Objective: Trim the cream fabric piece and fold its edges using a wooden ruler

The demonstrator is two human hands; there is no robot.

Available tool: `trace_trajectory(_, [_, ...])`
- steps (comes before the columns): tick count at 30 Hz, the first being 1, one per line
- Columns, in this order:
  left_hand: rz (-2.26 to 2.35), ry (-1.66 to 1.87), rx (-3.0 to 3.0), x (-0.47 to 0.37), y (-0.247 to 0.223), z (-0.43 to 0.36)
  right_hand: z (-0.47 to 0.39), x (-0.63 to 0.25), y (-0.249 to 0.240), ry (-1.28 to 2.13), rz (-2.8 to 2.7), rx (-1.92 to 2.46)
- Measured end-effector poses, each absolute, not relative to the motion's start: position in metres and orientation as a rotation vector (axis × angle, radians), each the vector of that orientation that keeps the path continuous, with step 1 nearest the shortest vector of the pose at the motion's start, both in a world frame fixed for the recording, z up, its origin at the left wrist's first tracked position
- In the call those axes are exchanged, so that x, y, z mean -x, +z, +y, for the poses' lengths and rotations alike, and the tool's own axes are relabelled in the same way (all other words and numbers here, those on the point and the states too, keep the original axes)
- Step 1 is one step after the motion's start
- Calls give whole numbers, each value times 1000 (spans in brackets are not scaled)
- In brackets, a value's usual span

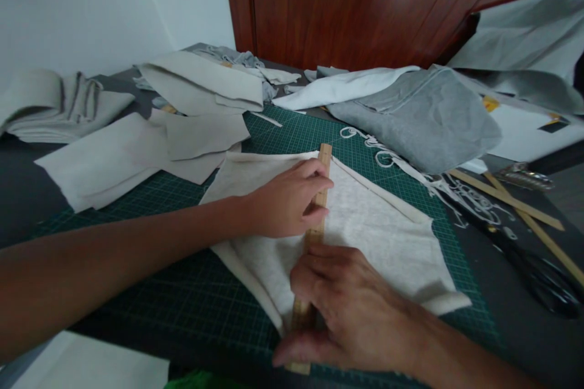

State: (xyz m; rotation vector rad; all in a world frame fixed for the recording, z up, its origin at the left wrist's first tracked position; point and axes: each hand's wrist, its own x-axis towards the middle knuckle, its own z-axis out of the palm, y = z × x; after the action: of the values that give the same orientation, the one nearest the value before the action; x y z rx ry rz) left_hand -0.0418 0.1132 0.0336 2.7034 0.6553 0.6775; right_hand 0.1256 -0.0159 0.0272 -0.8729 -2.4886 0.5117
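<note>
A wooden ruler lies lengthwise across a cream cloth piece, which rests on a green cutting mat. The cloth's edges curl up at the sides. My left hand presses on the ruler's upper half, its fingers reaching over the wood. Nearer to me, my right hand grips the lower part of the ruler, with the thumb by its near end and the fingers bent over it. Part of the ruler is hidden under both hands.
Cream cloth pieces and a folded stack lie at the left. Grey fabric is behind the mat. At the right are black scissors, wooden strips and white thread scraps.
</note>
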Motion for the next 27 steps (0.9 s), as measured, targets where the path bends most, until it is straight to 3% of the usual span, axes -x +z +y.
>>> trace_trajectory(4, [577,624,-2689,51,37,97,-14,-126,26,526,-2459,844])
trace_trajectory(11, [537,436,-2726,63,39,96,-10,-142,36,891,-2287,826])
trace_trajectory(27, [500,336,-2780,59,33,93,-47,-164,37,807,-2373,1044])
